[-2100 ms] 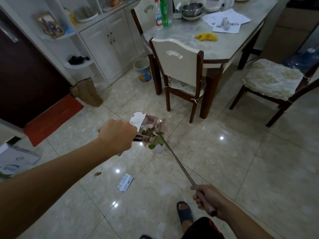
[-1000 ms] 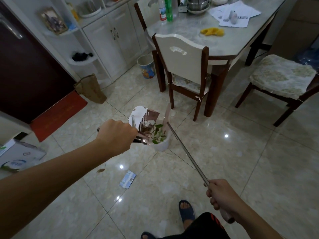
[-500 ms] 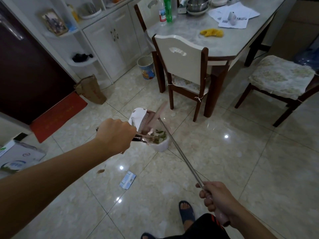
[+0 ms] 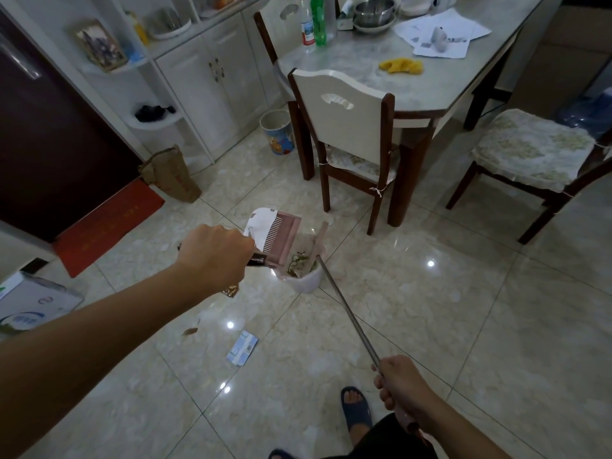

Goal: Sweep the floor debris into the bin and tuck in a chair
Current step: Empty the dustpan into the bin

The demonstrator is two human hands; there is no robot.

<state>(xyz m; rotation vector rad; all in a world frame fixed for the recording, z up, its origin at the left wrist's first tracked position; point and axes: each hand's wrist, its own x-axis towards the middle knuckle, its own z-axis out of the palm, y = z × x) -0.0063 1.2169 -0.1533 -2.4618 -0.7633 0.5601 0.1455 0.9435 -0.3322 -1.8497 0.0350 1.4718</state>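
glossy tile floor point(image 4: 430, 326), marble table point(image 4: 381, 61)

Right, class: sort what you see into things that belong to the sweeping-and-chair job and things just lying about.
Job:
left hand holding dustpan
right hand holding broom handle
white bin
paper scrap
leaf
pulled-out chair

Lying about:
yellow cloth
steel bowl
bottles
paper bag

Chair point(image 4: 344, 127) and table leg point(image 4: 405, 180) crowd bin point(image 4: 306, 276); right floor point(image 4: 463, 309) open.
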